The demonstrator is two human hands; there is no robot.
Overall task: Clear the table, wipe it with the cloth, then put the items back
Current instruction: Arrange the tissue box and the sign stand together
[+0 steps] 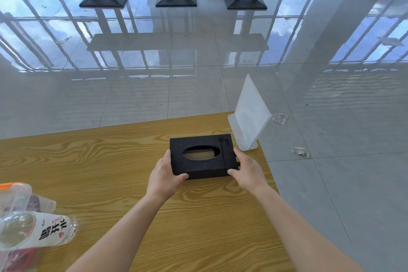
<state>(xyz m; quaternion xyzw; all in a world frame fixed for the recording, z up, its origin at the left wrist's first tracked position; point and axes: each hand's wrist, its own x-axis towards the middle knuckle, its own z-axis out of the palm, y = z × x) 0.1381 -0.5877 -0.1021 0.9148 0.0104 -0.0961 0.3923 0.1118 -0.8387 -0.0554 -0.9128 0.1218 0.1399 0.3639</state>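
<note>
A black tissue box (199,166) with an oval opening rests on the wooden table (110,161) near its far right corner. My left hand (164,178) grips the box's left end, thumb on the front edge. My right hand (246,171) grips its right end. A white plastic sign holder (249,115) stands upright at the table's far right corner, just behind the box. At the left edge, a clear bottle (37,231) with a white label lies on its side, beside a clear plastic container with an orange lid (15,194). No cloth is in view.
The table's right edge runs diagonally close to my right forearm, with glossy tiled floor (198,86) beyond. Two crumpled clear wrappers (300,151) lie on the floor to the right. Black table bases (175,1) stand far back.
</note>
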